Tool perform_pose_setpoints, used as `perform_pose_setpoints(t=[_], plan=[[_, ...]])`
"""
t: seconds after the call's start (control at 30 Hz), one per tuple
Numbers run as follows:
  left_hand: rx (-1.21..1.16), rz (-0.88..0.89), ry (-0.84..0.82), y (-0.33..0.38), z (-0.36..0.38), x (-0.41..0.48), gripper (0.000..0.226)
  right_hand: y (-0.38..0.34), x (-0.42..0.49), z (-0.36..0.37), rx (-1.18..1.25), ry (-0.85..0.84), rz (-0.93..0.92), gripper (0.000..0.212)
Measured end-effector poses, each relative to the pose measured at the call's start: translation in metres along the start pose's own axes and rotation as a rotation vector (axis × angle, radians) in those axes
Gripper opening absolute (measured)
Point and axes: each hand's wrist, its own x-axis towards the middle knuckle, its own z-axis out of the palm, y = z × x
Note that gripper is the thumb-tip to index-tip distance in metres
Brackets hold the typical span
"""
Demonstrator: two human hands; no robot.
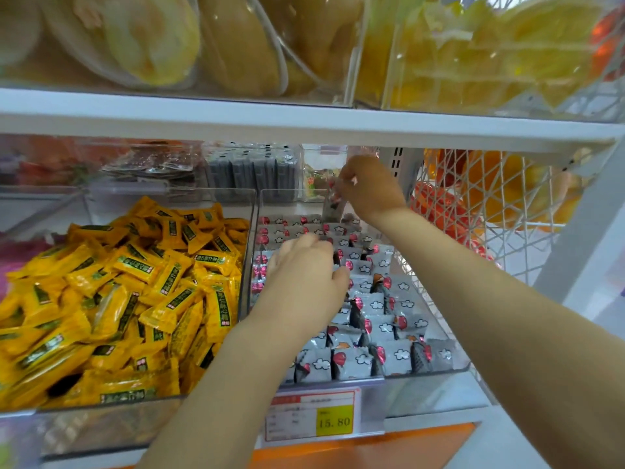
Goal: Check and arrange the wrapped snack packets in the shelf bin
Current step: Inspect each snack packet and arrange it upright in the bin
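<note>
Price tag (313, 415) is being shown nearest, clipped to the shelf edge below the bin, yellow patch reading 15.80

Clear bin (429, 384) is being filled by grey packets (382, 328) printed with white clouds and red marks; they are standing on edge in rows running front to back, the front rows tidy, a few in the middle tilted

Left hand (306, 282) is being held over the middle rows, palm down, fingers bent loosely downward onto the packet tops; whether anything is being pinched under it cannot be told, since the fingertips are hidden by the back of the hand

A second clear bin (248, 231) is being seen just left, touching wall to wall, heaped with yellow packets (118, 299) lying in all directions

Right hand (370, 189) is being raised above the bin's back end, fingers pinched shut on one packet (333, 206), which is hanging upright and clear of the rows beneath

Behind, smaller clear boxes (253, 174) of dark goods are being seen at the shelf back, blurred

To the right, a white wire basket (490, 198) is being shown with orange goods inside

Above, the upper shelf (304, 123) is carrying clear tubs (372, 62) of pale yellow goods, out of focus
</note>
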Motion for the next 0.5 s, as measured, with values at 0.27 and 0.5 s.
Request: perform_pose_setpoints(t=[0.27,0.5], plan=[[-0.245,0.024,0.24,0.008,-0.02,-0.015,0.062,-0.024,-0.087,-0.039,0.479,0.167,-0.004,0.009],[-0.228,0.09,0.235,0.013,-0.022,-0.028,0.047,-0.032,-0.136,-0.043,0.885,0.063,0.062,0.01]])
